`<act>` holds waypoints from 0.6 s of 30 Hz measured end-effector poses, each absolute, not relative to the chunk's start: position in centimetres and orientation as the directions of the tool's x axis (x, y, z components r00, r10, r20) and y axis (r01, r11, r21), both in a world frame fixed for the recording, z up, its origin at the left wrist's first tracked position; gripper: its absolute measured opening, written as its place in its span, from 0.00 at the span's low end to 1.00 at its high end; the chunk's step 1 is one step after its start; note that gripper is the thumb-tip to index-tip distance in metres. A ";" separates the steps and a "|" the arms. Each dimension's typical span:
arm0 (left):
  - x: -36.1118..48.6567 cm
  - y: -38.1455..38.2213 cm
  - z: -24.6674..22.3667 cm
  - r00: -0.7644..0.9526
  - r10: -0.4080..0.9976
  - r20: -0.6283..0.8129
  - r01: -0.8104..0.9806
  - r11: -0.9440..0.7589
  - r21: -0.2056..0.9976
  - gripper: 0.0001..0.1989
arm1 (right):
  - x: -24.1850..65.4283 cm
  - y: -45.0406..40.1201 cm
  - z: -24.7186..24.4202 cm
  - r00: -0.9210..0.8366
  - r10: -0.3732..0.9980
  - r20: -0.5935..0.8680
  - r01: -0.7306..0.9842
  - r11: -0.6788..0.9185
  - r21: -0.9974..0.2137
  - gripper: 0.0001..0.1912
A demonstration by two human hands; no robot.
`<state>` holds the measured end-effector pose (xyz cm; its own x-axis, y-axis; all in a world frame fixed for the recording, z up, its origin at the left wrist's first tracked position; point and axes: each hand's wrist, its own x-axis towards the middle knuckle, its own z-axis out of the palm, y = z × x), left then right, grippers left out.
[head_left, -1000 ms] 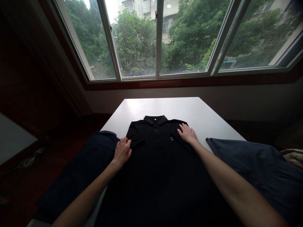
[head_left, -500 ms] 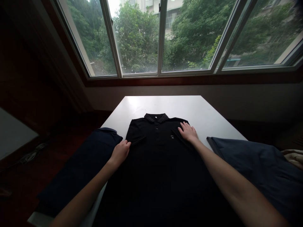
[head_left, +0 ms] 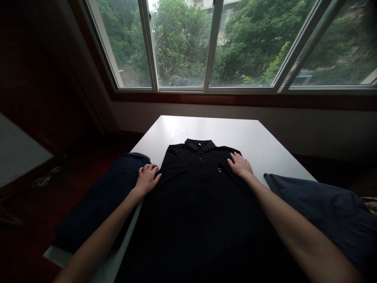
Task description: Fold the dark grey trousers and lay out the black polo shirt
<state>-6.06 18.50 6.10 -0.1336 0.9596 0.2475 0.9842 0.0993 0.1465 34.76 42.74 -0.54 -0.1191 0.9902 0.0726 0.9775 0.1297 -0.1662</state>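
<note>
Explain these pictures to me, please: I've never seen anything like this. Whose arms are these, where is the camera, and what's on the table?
There's no machine here. These are a person's own bare arms, and the picture comes from a camera worn on their head, looking forward and down, so you see what they see. A black polo shirt lies flat on a white table, collar toward the window. The left hand rests at the end of one short sleeve, and the right hand lies flat on the chest, by the other. Neither hand seems to grip anything. Dark blue cloth lies on the left, and greyer blue cloth lies on the right.
</note>
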 end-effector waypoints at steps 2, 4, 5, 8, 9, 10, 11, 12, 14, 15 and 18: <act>-6.1 19.3 5.6 -0.154 0.959 0.237 0.980 0.118 0.159 0.13 | 34.8 42.8 -0.6 -0.121 0.990 0.072 0.978 0.131 -0.159 0.32; -6.2 20.6 5.7 -0.203 0.960 0.193 0.963 0.160 0.216 0.15 | 34.8 42.8 -0.8 -0.129 0.989 0.078 0.979 0.139 -0.148 0.32; -6.4 21.5 5.9 -0.221 0.963 0.155 0.952 0.179 0.248 0.17 | 34.8 42.8 -0.8 -0.132 0.988 0.083 0.980 0.143 -0.141 0.32; -7.2 24.4 6.4 -0.224 0.973 0.057 0.928 0.196 0.316 0.17 | 34.8 42.7 -0.9 -0.133 0.987 0.091 0.982 0.143 -0.122 0.31; -7.4 25.3 6.4 -0.222 0.974 0.041 0.921 0.196 0.335 0.15 | 34.8 42.7 -0.9 -0.131 0.987 0.090 0.983 0.141 -0.118 0.31; -7.7 26.0 6.4 -0.222 0.974 0.035 0.915 0.196 0.353 0.14 | 34.7 42.7 -0.8 -0.130 0.988 0.088 0.983 0.140 -0.117 0.31; -7.8 26.5 6.3 -0.225 0.974 0.036 0.908 0.197 0.369 0.14 | 34.7 42.7 -0.8 -0.130 0.988 0.086 0.983 0.140 -0.116 0.32; -7.9 26.8 6.1 -0.231 0.972 0.040 0.903 0.198 0.381 0.14 | 34.7 42.7 -0.7 -0.131 0.988 0.083 0.983 0.140 -0.115 0.32; -7.9 26.9 5.8 -0.247 0.968 0.048 0.895 0.209 0.395 0.14 | 34.6 42.7 -0.6 -0.131 0.988 0.081 0.984 0.139 -0.114 0.31; -7.8 26.8 5.6 -0.256 0.965 0.053 0.894 0.215 0.393 0.14 | 34.6 42.7 -0.6 -0.129 0.988 0.080 0.984 0.138 -0.114 0.31; -7.6 26.4 5.4 -0.274 0.960 0.059 0.900 0.234 0.368 0.14 | 34.5 42.6 -0.5 -0.118 0.990 0.081 0.984 0.128 -0.126 0.31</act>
<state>-7.61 26.43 5.37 -0.2736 0.9600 0.0589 0.9000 0.2339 0.3678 34.50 42.60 -0.55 -0.1184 0.9896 0.0813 0.9837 0.1281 -0.1264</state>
